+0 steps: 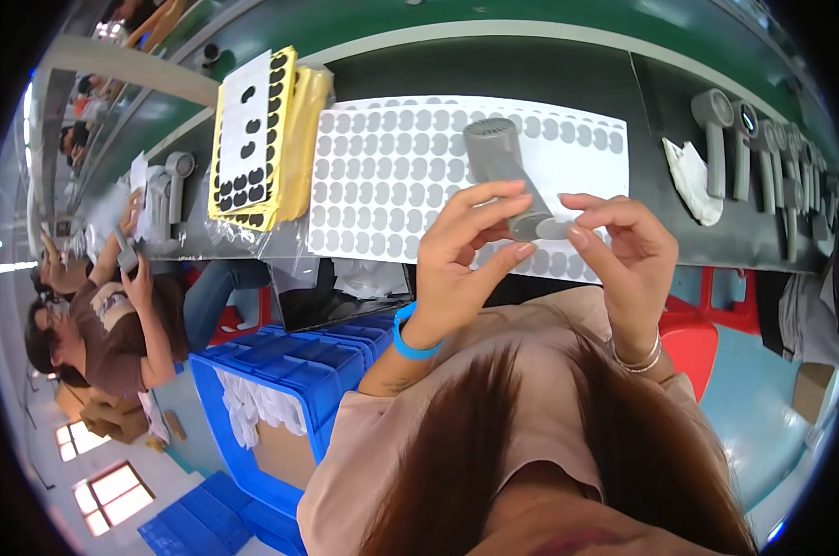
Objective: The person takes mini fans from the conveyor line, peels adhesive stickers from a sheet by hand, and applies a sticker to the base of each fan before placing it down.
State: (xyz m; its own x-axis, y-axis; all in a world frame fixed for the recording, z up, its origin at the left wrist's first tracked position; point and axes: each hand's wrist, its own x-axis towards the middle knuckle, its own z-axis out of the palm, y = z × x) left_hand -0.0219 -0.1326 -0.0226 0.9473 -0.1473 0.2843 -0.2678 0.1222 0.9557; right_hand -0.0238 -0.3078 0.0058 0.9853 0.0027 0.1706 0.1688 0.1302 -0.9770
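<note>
My left hand (475,250) is closed around the handle of a grey handheld fan (495,153), shaped like a small hair dryer. Its vented round head tilts away from me and its handle end points toward my right hand. Between the thumb and fingertips of my right hand (628,255) is a small pale sticker (555,229), right at the handle's end; whether it touches the fan I cannot tell. Beneath both hands lies a white sheet (568,167) with rows of grey kidney-shaped stickers (396,171); part of its right side is bare backing.
Left of the sheet is a stack of yellow-backed sticker sheets (294,139) in clear plastic. More grey fans (716,148) line the right, beside a white packet (693,181). Blue crates (280,361) stand lower left, a red stool (693,343) lower right. A co-worker (114,310) sits left.
</note>
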